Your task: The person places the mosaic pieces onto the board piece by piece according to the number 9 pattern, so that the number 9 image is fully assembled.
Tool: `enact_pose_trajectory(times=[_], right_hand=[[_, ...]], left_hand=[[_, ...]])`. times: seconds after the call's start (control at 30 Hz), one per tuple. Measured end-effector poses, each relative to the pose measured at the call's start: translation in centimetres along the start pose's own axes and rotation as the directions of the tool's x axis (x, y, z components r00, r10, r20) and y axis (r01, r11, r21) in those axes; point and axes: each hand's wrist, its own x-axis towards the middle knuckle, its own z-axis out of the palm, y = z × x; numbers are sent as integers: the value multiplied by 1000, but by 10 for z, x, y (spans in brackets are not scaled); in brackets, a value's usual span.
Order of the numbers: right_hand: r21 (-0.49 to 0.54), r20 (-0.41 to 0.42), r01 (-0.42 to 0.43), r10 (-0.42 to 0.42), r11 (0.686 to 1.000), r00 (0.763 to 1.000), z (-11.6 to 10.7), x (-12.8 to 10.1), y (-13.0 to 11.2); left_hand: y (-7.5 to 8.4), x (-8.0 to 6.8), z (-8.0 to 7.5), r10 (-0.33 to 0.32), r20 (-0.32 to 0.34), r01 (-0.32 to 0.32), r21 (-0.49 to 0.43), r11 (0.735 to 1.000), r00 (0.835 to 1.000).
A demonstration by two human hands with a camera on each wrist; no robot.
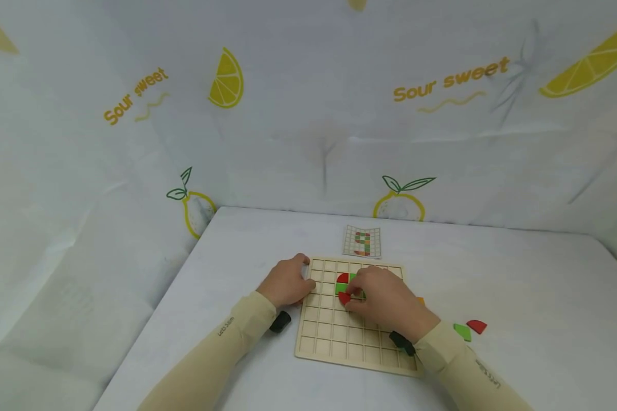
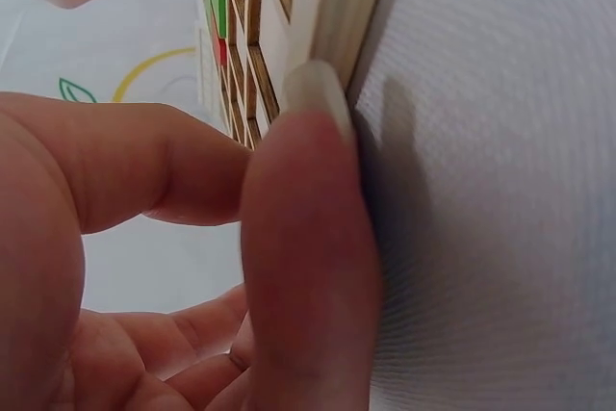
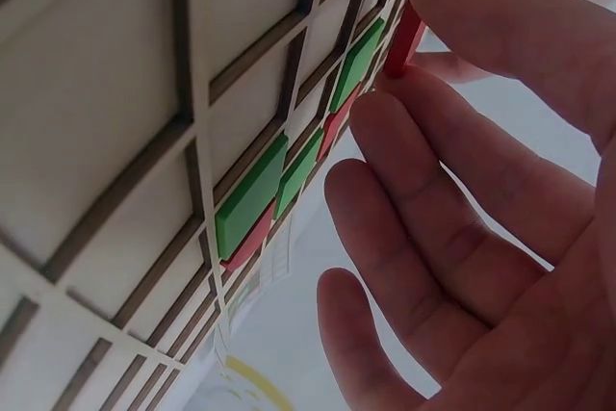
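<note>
A wooden grid board [image 1: 329, 331] lies on the white table. My right hand [image 1: 388, 297] is over its upper middle and pinches a red quarter-circle tile [image 1: 344, 298] between thumb and fingertips; the tile stands on edge in the right wrist view. Set in the squares close by are a red tile [image 1: 343, 278] and a green tile [image 1: 341, 289], with further green tiles [image 3: 252, 201] and a red one [image 3: 248, 243] partly covered by the hand in the head view. At the board's left edge, my left hand [image 1: 286, 281] holds the rim with thumb and finger [image 2: 308, 238].
Behind the board lies a printed card [image 1: 362, 242] with a coloured grid pattern. To the right are a loose green tile [image 1: 463, 332], a red tile [image 1: 476, 326] and an orange tile [image 1: 421, 301] partly behind the right hand. A lemon-print sheet [image 1: 298, 165] hangs along the table's back.
</note>
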Motion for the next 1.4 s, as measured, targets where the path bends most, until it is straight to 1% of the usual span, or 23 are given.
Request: enact_pose_trajectory(times=[0.23, 0.5, 0.7, 0.97, 1.17, 1.4], right_hand=[[-33, 2, 17, -17, 999, 1000, 4, 1, 1], [-37, 3, 58, -58, 998, 998, 6, 1, 0], [-46, 6, 62, -62, 997, 998, 7, 1, 0], [-46, -21, 92, -93, 995, 995, 8, -1, 1], [-51, -28, 95, -97, 994, 995, 9, -1, 2], [-47, -16, 74, -75, 996, 997, 9, -1, 1]], left_hand=[[0, 1, 0, 2, 7, -2, -6, 1000, 1000], [0, 2, 1, -13, 10, 13, -11, 1000, 1000], [0, 0, 1, -10, 7, 10, -15, 1000, 1000], [0, 1, 1, -1, 3, 1, -9, 1000, 1000], [0, 1, 1, -1, 2, 1, -13, 1000, 1000], [-1, 1, 2, 12, -3, -12, -4, 1000, 1000]])
